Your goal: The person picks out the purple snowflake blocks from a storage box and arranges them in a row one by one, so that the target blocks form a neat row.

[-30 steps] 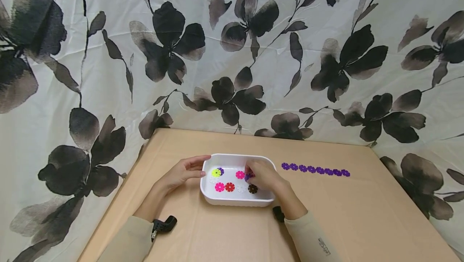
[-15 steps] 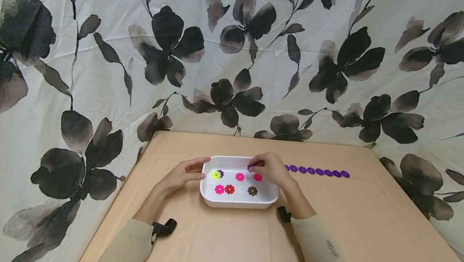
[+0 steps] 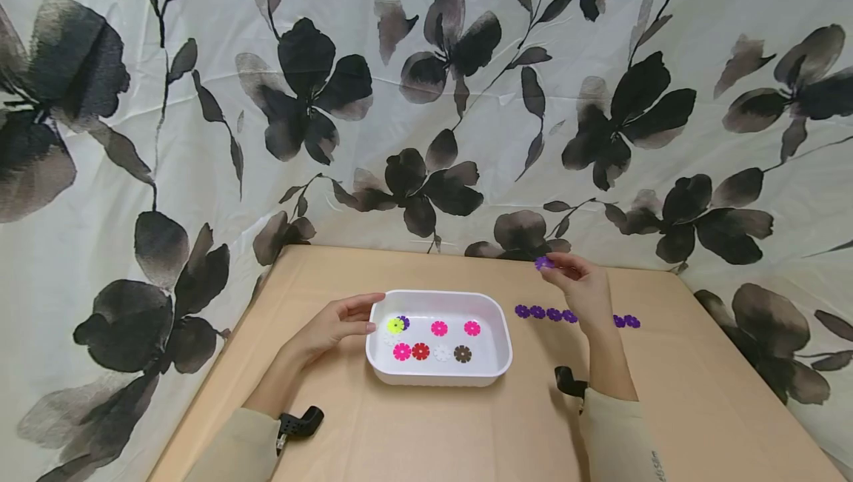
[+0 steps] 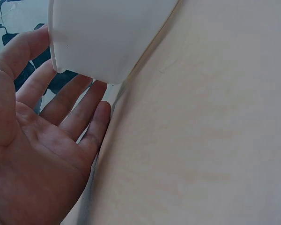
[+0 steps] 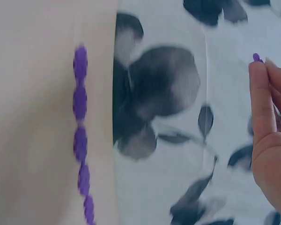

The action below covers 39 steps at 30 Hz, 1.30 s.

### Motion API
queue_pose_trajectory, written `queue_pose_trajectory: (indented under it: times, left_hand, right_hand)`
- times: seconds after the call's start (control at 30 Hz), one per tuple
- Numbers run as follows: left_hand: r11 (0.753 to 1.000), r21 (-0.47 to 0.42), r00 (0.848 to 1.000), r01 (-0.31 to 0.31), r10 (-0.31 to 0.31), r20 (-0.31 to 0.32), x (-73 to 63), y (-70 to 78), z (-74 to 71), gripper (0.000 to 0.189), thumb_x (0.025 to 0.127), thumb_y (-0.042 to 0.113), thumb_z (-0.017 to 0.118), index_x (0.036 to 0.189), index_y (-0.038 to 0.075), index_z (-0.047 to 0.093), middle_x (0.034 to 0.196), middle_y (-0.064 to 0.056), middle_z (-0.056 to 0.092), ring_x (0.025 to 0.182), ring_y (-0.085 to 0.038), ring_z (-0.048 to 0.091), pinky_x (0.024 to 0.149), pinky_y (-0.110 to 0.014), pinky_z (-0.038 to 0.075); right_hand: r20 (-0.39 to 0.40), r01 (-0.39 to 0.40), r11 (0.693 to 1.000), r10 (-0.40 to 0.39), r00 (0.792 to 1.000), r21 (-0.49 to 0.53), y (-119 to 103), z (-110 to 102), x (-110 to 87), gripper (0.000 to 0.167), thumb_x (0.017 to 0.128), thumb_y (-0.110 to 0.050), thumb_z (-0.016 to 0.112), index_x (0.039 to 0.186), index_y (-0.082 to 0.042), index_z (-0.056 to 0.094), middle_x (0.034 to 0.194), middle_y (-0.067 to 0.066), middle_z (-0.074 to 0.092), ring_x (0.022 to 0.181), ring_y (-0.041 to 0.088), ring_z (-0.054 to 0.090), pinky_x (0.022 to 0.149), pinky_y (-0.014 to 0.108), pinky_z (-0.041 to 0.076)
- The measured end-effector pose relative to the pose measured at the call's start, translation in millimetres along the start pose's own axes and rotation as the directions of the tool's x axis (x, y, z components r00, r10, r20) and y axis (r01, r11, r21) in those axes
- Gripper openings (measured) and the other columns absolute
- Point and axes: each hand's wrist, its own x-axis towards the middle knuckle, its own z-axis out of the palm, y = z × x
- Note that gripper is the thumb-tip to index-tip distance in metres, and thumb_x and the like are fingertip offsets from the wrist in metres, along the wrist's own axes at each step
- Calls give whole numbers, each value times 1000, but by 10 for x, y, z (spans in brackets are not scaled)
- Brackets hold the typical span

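Note:
My right hand [image 3: 586,293] pinches a purple flower-shaped disc [image 3: 543,263] between thumb and fingertips, raised above the far part of the table. In the right wrist view only the edge of that purple disc [image 5: 256,57] shows past the fingertips. Below the hand runs a row of purple flower-shaped discs [image 3: 537,312], partly hidden by the hand and wrist. My left hand [image 3: 333,326] rests its fingertips against the left end of a white tray [image 3: 440,378]. Seen from the left wrist, its fingers [image 4: 72,101] are loosely extended by the tray's outer wall.
Inside the tray lie several flower discs: pink [image 3: 439,329], red [image 3: 420,351], brown [image 3: 463,354], white [image 3: 442,352], and a yellow disc [image 3: 395,325] overlapping a purple one. A floral curtain [image 3: 413,97] hangs behind the tan table [image 3: 433,430].
My right hand has lifted the purple disc out of the tray and carried it right and up, over the purple row. My left hand stays at the tray's end.

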Motion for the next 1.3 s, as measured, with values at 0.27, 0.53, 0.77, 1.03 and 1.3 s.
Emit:
queue_pose_trajectory:
  times: [0.27, 0.53, 0.77, 1.03, 1.3]
  left_hand:
    - [1000, -15, 1000, -3, 3, 5, 25, -47, 19, 61, 97, 6, 71, 155, 10, 50, 157, -15, 51, 141, -37, 53, 106, -24, 50]
    - [1000, -8, 1000, -5, 5, 9, 14, -60, 38, 61, 98, 7, 70, 155, 10, 49, 158, -15, 50, 142, -38, 52, 109, -28, 50]
    - [1000, 12, 1000, -5, 5, 2, 22, -22, 15, 61, 98, 9, 71, 155, 14, 50, 159, -12, 50, 144, -36, 51, 112, -33, 48]
    - [1000, 12, 1000, -1, 1, -8, 11, -16, -17, 61, 98, 10, 72, 154, 13, 51, 157, -13, 51, 142, -37, 53, 109, -28, 50]
    - [1000, -4, 1000, -3, 3, -1, 36, 2, -11, 61, 98, 7, 71, 155, 12, 50, 157, -14, 51, 142, -37, 52, 106, -24, 50]
  right_hand:
    - [-188, -161, 882, 267, 945, 443, 204, -511, 17, 46, 89, -2, 79, 133, 3, 67, 104, 1, 69, 86, 7, 77, 80, 21, 58]
    - [-312, -182, 676, 541, 781, 714, 472, -1027, -71, 38, 80, 3, 84, 116, -8, 79, 102, 2, 71, 83, 14, 79, 73, 25, 61]
    - [-370, -193, 598, 685, 628, 778, 832, -1275, -192, 30, 85, 6, 79, 109, -13, 79, 106, 1, 64, 79, 12, 78, 70, 25, 62]
    - [-370, -306, 624, 716, 592, 719, 1133, -1210, -226, 45, 92, 9, 70, 131, -14, 72, 103, 0, 68, 86, 13, 77, 78, 28, 62]
    - [-382, -408, 666, 717, 583, 625, 1185, -1259, -153, 55, 95, 8, 65, 148, -8, 59, 99, -1, 63, 81, 8, 75, 79, 25, 61]
